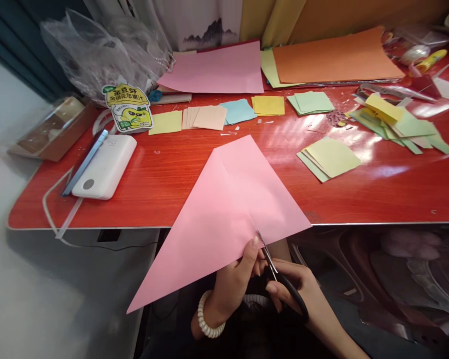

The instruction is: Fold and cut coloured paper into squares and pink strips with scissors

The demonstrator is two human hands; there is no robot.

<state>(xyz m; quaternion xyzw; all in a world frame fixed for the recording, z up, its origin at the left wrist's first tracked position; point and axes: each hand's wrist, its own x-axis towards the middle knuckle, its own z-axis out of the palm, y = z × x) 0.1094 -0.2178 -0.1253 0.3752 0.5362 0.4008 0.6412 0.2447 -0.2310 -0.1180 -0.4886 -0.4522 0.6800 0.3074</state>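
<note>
A large sheet of pink paper [224,199] spans the table's front edge, its long left corner hanging over my lap. My left hand [235,279], a cream coiled band at its wrist, pinches the near edge with the thumb on top. In my right hand [295,284] is a pair of black-handled scissors [290,291]. Their blades meet the pink paper just right of my left thumb, and a short line runs on ahead of the tips. Part of the blades and the left fingers under the sheet are hidden.
Pale green squares [333,159] lie right of the sheet. Behind are yellow, peach and blue paper stacks, with larger pink and orange sheets [333,60] at the back. A white power bank [105,167] with a cable sits left. Paper scraps [400,124] pile up at right.
</note>
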